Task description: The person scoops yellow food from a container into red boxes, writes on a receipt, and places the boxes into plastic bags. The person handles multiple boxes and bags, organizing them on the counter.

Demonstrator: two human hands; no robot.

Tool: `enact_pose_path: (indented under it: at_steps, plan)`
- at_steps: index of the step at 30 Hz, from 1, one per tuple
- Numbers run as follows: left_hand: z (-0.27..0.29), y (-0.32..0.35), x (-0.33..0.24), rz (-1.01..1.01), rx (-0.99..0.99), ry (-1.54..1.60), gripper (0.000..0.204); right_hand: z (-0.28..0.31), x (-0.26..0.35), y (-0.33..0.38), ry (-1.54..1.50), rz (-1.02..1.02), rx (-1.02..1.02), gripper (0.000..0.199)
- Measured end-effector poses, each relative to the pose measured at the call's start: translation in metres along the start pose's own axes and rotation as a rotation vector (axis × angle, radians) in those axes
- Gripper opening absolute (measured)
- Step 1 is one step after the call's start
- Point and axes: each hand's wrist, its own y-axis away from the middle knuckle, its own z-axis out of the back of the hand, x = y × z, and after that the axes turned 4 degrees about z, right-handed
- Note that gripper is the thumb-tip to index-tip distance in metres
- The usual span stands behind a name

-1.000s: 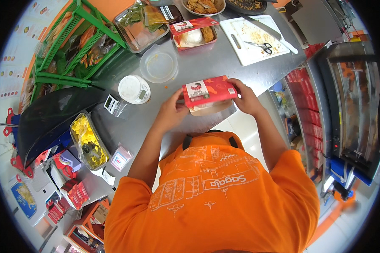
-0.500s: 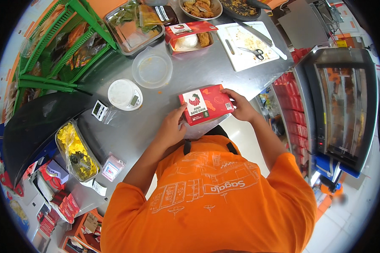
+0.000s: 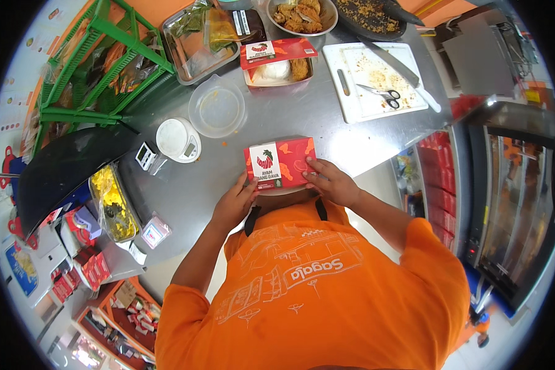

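A closed red cardboard food box (image 3: 295,161) with a white panel lies at the near edge of the steel table. My left hand (image 3: 235,201) grips its near left corner, fingers pressed together along the side. My right hand (image 3: 334,184) holds the near right corner, fingertips on the lid's edge. Farther back stands another red box (image 3: 271,53) with its lid raised, holding white rice (image 3: 272,69) and a fried chicken piece (image 3: 300,69).
A round plastic container (image 3: 217,106) and a white kitchen scale (image 3: 177,139) stand left of centre. At back right, a knife (image 3: 391,62) and scissors (image 3: 386,94) lie on a white cutting board (image 3: 351,110). A green rack (image 3: 83,116) stands far left.
The closed box has shifted left and turned squarer to my body. My right hand has moved from its far right corner to the near right one.
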Motion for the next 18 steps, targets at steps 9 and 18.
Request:
enact_pose_path:
  at_steps: [9,18]
  plan:
    - [-0.001,0.016,-0.036,0.231,-0.103,-0.035,0.035,0.012,-0.018,-0.019,0.069,0.307,-0.083,0.022]
    - [0.029,-0.062,-0.057,0.364,-0.167,-0.172,0.02,0.022,-0.046,-0.041,-0.037,0.527,0.0,0.018]
